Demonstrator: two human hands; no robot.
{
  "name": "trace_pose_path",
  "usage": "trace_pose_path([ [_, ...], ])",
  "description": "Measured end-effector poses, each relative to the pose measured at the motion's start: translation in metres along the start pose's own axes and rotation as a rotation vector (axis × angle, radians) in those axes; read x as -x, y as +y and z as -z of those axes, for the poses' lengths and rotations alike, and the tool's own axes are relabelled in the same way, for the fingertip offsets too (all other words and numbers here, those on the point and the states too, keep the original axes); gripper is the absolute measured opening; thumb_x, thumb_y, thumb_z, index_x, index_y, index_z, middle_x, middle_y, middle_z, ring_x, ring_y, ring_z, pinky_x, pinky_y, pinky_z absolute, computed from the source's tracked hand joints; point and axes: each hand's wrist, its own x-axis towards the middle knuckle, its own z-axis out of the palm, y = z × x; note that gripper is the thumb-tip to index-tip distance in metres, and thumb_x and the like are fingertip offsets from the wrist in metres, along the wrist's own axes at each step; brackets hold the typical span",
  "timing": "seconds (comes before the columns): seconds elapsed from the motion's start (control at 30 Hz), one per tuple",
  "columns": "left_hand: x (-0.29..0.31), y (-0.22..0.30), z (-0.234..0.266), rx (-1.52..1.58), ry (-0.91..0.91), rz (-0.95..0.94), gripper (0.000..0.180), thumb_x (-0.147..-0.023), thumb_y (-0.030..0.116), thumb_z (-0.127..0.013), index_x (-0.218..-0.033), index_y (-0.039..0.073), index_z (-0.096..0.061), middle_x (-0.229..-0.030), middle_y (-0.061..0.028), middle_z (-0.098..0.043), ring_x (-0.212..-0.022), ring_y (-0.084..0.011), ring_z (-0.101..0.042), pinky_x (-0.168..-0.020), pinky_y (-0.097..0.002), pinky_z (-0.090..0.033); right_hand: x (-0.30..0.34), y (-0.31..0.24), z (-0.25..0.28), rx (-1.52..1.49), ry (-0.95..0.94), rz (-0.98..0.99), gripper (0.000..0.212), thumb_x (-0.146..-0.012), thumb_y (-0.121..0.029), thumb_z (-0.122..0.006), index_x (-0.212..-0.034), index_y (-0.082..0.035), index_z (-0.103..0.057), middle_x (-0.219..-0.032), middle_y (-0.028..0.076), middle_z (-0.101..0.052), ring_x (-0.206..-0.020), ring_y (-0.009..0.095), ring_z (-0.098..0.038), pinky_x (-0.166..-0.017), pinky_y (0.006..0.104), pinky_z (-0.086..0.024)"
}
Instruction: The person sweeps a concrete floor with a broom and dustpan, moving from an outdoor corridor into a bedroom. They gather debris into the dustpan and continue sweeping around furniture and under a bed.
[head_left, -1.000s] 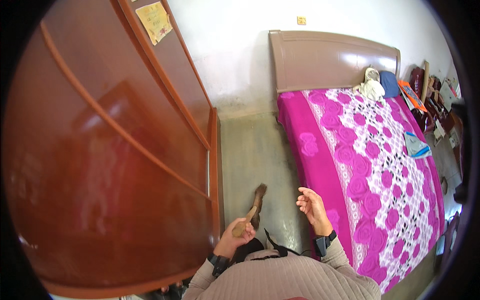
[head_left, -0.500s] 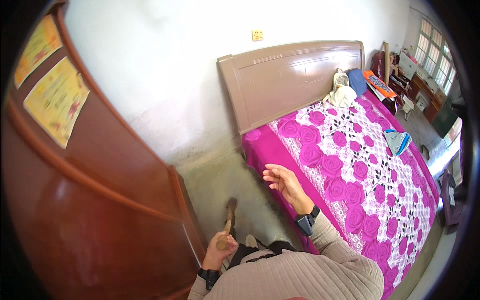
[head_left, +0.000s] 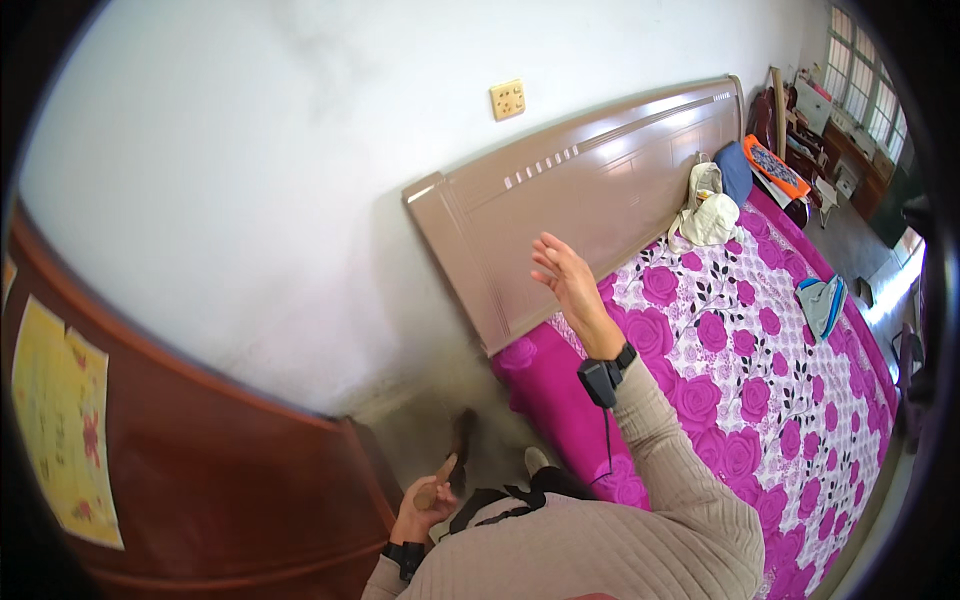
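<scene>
My left hand (head_left: pixel 424 508) is wrapped round the light wooden handle of a tool (head_left: pixel 447 466). Its far end is dark brown and points down toward the floor; what kind of tool it is I cannot make out. My right hand (head_left: pixel 572 285) is raised with fingers apart and holds nothing. In the picture it overlaps the brown headboard (head_left: pixel 590 160) near the corner of the bed; whether it touches the wood I cannot tell. A black watch-like device sits on each wrist, and a thin cord hangs from the right one.
A reddish-brown wardrobe (head_left: pixel 240 480) with a yellow paper sheet (head_left: pixel 62 425) stands at the left. The bed has a magenta floral cover (head_left: pixel 700 400), a cream bag (head_left: pixel 708 215), a blue cap (head_left: pixel 734 172) and a grey-blue cloth (head_left: pixel 822 305). A socket (head_left: pixel 507 100) is on the wall.
My right hand has risen and moved forward, from above the bed's side to before the headboard. My left hand still grips the tool. I have stepped closer to the wall and headboard.
</scene>
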Motion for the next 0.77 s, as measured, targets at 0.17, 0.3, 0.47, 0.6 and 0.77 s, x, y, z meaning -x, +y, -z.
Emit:
trace_pose_path([
  [0.17,-0.020,0.050,-0.057,-0.163,0.040,-0.078,0.027,-0.076,0.008,-0.058,-0.095,-0.007,-0.046,-0.072,-0.0077,-0.051,-0.056,-0.0143,-0.048,-0.059,-0.0275,-0.040,-0.128,-0.005,-0.010,0.115,0.090,0.127,0.058,-0.086,-0.023,-0.051,-0.135,0.002,-0.033,-0.136,0.013,-0.039,-0.119,0.019,-0.042,-0.094,0.0324,-0.038],
  [0.3,-0.047,0.105,-0.095,-0.170,0.040,0.002,0.027,-0.077,0.007,-0.057,-0.097,-0.007,-0.046,-0.075,-0.0086,-0.051,-0.058,-0.0140,-0.048,-0.059,-0.0266,-0.040,-0.224,-0.014,-0.015,0.217,0.183,0.266,0.060,-0.087,-0.023,-0.051,-0.137,0.002,-0.030,-0.138,0.012,-0.036,-0.122,0.019,-0.038,-0.096,0.0319,-0.035],
  [0.47,-0.082,0.171,-0.128,-0.226,-0.013,0.144,0.026,-0.074,0.008,-0.063,-0.092,-0.004,-0.049,-0.071,-0.0062,-0.049,-0.066,-0.0158,-0.049,-0.061,-0.0298,-0.041,-0.336,-0.011,-0.020,0.473,0.309,0.399,0.060,-0.086,-0.021,-0.049,-0.138,0.001,-0.029,-0.141,0.013,-0.033,-0.127,0.021,-0.034,-0.098,0.0285,-0.033],
  [0.6,-0.072,0.210,-0.150,-1.219,-0.458,-0.260,0.036,-0.074,0.012,-0.067,-0.105,0.002,-0.052,-0.083,-0.0059,-0.053,-0.078,-0.0167,-0.052,-0.070,-0.0289,-0.043,-0.406,-0.002,-0.014,0.660,0.411,0.554,0.046,-0.077,-0.009,-0.047,-0.122,0.003,-0.043,-0.120,0.017,-0.047,-0.110,0.029,-0.045,-0.093,0.0340,-0.036],
  [0.77,-0.072,0.250,-0.162,-1.560,-0.605,-0.515,0.052,-0.075,0.022,-0.069,-0.120,0.007,-0.048,-0.113,-0.0099,-0.052,-0.105,-0.0194,-0.050,-0.091,-0.0314,-0.039,-0.421,0.019,-0.023,0.892,0.714,0.792,0.044,-0.075,-0.005,-0.048,-0.118,0.005,-0.043,-0.123,0.023,-0.044,-0.112,0.040,-0.042,-0.095,0.0416,-0.036],
])
